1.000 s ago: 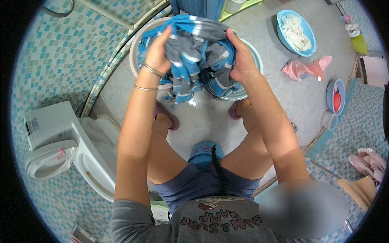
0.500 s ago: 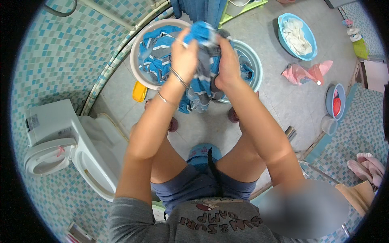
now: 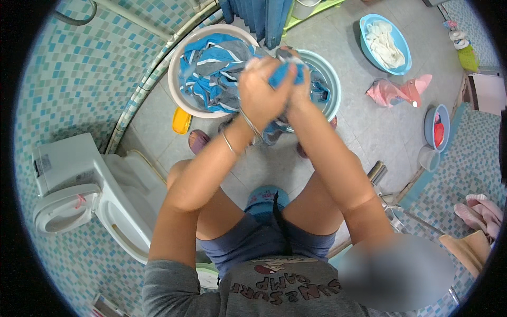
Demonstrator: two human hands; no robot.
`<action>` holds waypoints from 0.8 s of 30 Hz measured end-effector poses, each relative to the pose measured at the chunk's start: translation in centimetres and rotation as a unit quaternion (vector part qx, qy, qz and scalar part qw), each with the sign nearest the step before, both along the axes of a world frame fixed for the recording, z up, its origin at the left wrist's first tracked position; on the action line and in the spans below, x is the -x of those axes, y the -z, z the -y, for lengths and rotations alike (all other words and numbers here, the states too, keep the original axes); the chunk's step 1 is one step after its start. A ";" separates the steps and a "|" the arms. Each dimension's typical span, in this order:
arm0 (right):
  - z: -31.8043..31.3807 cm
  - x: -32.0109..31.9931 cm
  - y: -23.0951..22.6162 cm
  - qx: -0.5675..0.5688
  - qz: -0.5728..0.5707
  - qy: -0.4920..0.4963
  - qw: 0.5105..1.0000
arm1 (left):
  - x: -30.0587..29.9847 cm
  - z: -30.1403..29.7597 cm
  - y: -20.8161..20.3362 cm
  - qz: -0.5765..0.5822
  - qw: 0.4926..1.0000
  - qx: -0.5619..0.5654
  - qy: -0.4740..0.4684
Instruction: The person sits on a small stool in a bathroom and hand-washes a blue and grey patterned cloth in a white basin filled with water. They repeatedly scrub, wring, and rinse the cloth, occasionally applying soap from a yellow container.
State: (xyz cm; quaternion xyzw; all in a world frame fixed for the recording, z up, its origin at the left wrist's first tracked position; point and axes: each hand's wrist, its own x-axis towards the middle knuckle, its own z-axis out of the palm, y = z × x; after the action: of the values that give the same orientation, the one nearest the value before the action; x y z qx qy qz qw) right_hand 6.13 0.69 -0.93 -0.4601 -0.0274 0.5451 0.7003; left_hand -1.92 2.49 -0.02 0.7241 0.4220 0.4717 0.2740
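Note:
My left hand (image 3: 260, 90), with bangles on its wrist, is closed round a bunched blue, grey and white striped cloth (image 3: 285, 75). On the other side, my right hand (image 3: 300, 90) grips the same cloth, and the two hands press close together. Below them stands a pale turquoise basin (image 3: 335, 79) holding water and a dark blue piece of fabric (image 3: 320, 94). Part of the held cloth hangs under my wrists, mostly hidden by them. To the left, a pale pink basin (image 3: 174, 87) is filled with striped blue and grey fabric (image 3: 211, 66).
A yellow plastic item (image 3: 181, 121) lies by the pink basin. Rightward are a blue basin with white cloth (image 3: 388, 47), a pink bag (image 3: 398, 91) and a small blue tub (image 3: 429, 124). A white toilet (image 3: 119, 222) stands at left. A blue curtain (image 3: 272, 21) hangs ahead.
Both hands have come lower and closer together, with the left moving right. The cloth, spread and hanging between them before, is now bunched tightly in their grip.

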 end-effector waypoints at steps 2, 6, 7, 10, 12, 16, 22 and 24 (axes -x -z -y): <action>-0.1 1.0 -0.5 0.090 0.061 -0.053 0.993 | 1.2 -1.3 -0.7 0.060 0.968 0.244 -0.028; 0.3 -0.3 -2.4 0.009 -0.063 -0.170 0.983 | 5.9 -4.7 2.0 0.120 0.975 0.181 0.036; 0.0 -1.7 -2.8 0.006 -0.095 -0.185 0.978 | 6.4 -3.5 2.0 0.127 0.964 0.216 0.091; -0.2 -3.3 -3.6 -0.079 -0.088 -0.184 0.976 | 6.9 -1.6 4.3 0.030 0.913 0.335 0.229; -0.1 -3.7 -2.9 -0.129 -0.104 -0.212 0.963 | 5.9 -1.0 7.0 -0.049 0.940 0.285 0.180; 0.0 -4.2 -2.0 -0.171 -0.103 -0.220 0.955 | 6.2 -0.8 8.5 -0.029 0.921 0.366 0.130; -0.1 -6.6 -1.9 -0.047 -0.067 -0.112 0.990 | 10.7 -4.2 3.6 0.098 0.810 0.533 0.227; 0.0 -6.2 -1.9 -0.037 -0.059 -0.091 0.993 | 11.6 -4.3 2.0 0.201 0.816 0.497 0.215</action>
State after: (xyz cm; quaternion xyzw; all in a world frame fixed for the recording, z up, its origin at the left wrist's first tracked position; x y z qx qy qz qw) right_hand 12.34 0.73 0.93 -0.3965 -0.0481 0.6313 0.6648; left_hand -13.57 6.81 -2.00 0.4511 0.3684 0.2617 0.7696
